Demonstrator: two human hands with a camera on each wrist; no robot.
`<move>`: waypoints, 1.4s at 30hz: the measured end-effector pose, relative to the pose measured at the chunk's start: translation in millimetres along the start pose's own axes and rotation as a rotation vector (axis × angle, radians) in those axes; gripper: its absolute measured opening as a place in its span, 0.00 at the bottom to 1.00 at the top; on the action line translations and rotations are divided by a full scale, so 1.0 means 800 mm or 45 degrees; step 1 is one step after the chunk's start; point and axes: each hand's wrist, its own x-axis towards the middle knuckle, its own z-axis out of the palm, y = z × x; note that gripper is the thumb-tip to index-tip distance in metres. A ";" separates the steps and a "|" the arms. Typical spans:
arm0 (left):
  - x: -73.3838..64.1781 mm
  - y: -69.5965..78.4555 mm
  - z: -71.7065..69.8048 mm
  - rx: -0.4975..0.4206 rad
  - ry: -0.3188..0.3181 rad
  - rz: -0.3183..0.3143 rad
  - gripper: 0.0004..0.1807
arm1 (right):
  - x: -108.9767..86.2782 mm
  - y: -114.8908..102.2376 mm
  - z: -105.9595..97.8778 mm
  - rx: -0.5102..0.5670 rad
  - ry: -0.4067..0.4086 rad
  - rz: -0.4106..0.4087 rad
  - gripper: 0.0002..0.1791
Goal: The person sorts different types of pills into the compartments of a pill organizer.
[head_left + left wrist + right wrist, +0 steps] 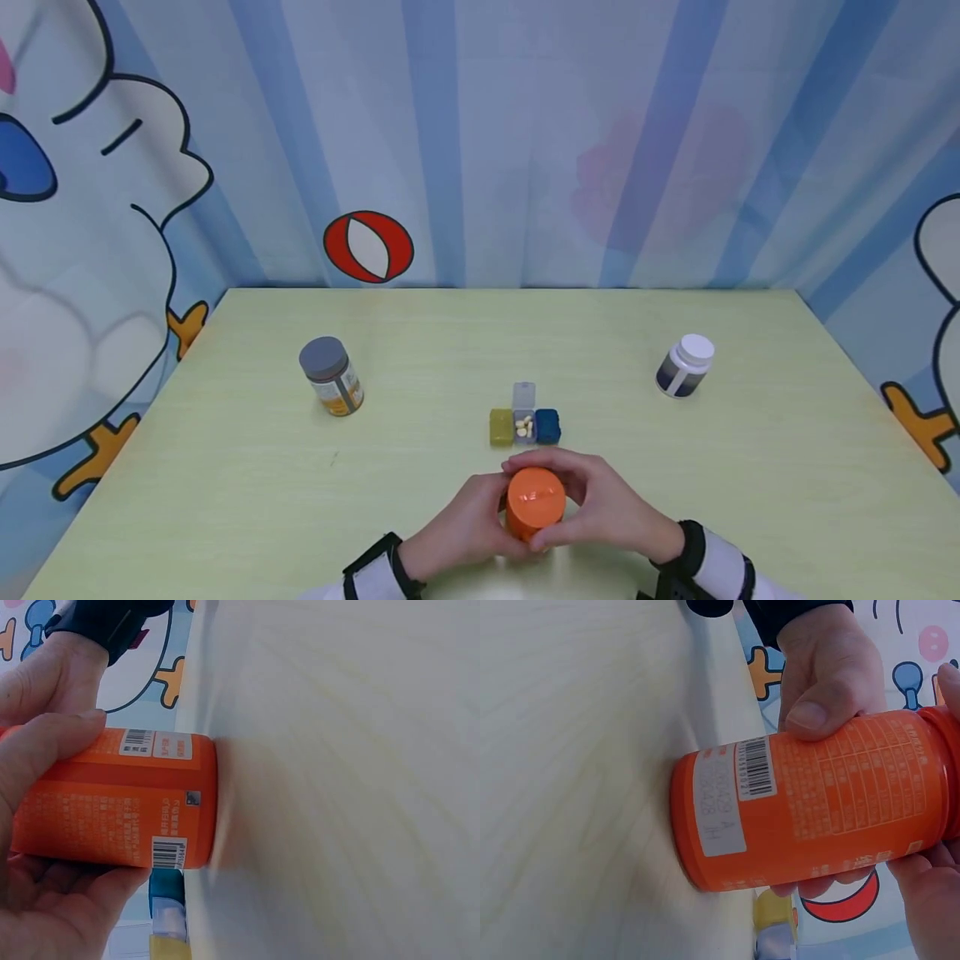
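An orange bottle (536, 498) with an orange lid stands upright near the table's front. From the left side my left hand (474, 518) grips its body, thumb and fingers curled round it. My right hand (603, 504) curls round the bottle from the right, near the lid. In the right wrist view the bottle's printed label (855, 787) shows, its base at the tabletop. Just behind the hands sits a small pill box with a yellow compartment (501, 427), a blue compartment (548, 426) and a clear middle one, its lid (524, 394) raised, holding several pale pills (523, 427).
A jar with a grey lid (332, 377) stands at the back left of the pale table (420, 333). At the back right is a white-capped bottle (686, 366) with a dark label. A patterned curtain (495, 150) hangs behind the table's far edge.
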 end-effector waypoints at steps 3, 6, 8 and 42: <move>-0.001 0.000 -0.001 0.002 0.002 0.013 0.28 | 0.002 0.001 0.002 -0.033 0.012 0.008 0.32; -0.001 -0.001 -0.002 0.012 0.001 0.017 0.29 | -0.001 -0.001 0.006 -0.129 0.089 0.065 0.32; 0.000 -0.002 -0.002 0.006 -0.011 0.026 0.30 | -0.006 -0.004 0.009 -0.194 0.170 0.149 0.32; 0.003 -0.004 -0.001 -0.011 -0.032 0.043 0.30 | -0.034 -0.017 -0.003 -0.451 0.276 0.239 0.23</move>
